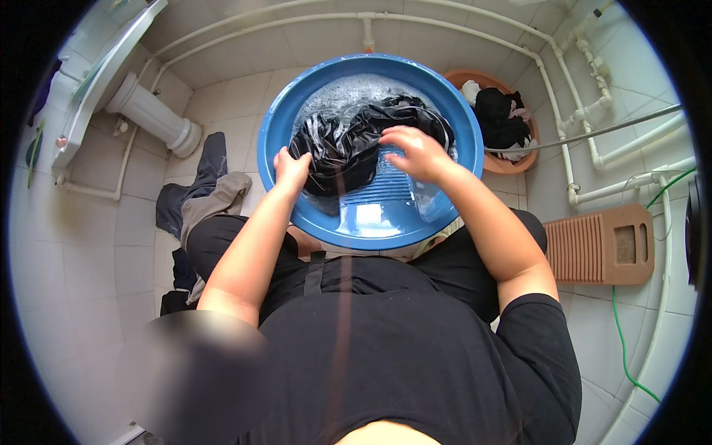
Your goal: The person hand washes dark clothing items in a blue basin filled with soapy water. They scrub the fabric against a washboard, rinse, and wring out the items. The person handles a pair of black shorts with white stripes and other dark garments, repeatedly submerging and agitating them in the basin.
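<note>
A wet, shiny black garment with white stripes lies bunched in soapy water inside a large blue basin. What kind of garment it is, I cannot tell. At the basin's left side my left hand has its thumb and fingers closed on the garment's edge. My right hand rests over the garment's right part, fingers stretched and thumb apart. Between the hands, a ridged washboard surface built into the basin shows through shallow water. White suds float along the far side.
An orange-brown tub of dark and white clothes stands beyond the basin at right. A brown washboard leans by the right wall's white pipes. Dark and beige clothes lie on the left floor near a white pedestal.
</note>
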`<state>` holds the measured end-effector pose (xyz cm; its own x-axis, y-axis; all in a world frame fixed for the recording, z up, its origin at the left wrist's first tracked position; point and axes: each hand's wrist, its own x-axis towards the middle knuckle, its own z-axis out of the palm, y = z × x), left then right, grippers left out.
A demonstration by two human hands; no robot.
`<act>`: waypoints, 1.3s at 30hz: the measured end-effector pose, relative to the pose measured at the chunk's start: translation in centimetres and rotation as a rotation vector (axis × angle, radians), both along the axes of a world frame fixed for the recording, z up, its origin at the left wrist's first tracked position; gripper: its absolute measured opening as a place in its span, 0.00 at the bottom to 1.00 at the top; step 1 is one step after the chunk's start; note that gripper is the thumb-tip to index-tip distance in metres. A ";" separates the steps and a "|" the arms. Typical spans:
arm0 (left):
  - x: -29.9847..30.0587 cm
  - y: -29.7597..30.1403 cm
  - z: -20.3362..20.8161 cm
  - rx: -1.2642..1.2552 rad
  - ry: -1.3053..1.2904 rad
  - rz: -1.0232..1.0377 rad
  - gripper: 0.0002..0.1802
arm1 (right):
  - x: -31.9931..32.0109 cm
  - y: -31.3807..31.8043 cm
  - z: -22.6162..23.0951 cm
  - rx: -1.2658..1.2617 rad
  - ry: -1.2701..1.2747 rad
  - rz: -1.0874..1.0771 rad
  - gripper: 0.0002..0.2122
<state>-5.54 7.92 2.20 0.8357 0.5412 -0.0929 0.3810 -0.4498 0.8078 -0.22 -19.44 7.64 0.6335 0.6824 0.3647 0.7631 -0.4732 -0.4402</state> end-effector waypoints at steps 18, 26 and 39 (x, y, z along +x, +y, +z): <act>1.2 -1.1 10.8 -0.817 -0.303 -0.492 0.10 | -1.2 2.9 -1.2 0.118 0.346 -0.046 0.12; -3.8 -7.8 7.4 0.169 -0.426 -1.192 0.07 | 1.3 2.2 0.0 0.469 0.844 -0.382 0.19; -5.8 -7.2 4.2 -0.007 -0.219 -1.361 0.18 | 1.0 5.2 -1.3 0.089 0.858 -0.451 0.20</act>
<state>-11.31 0.73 6.44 0.6989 -0.7069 0.1084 -0.4856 -0.3577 0.7977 0.76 -14.28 6.30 0.9032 0.3031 -0.3040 -0.0781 -0.5804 -0.8106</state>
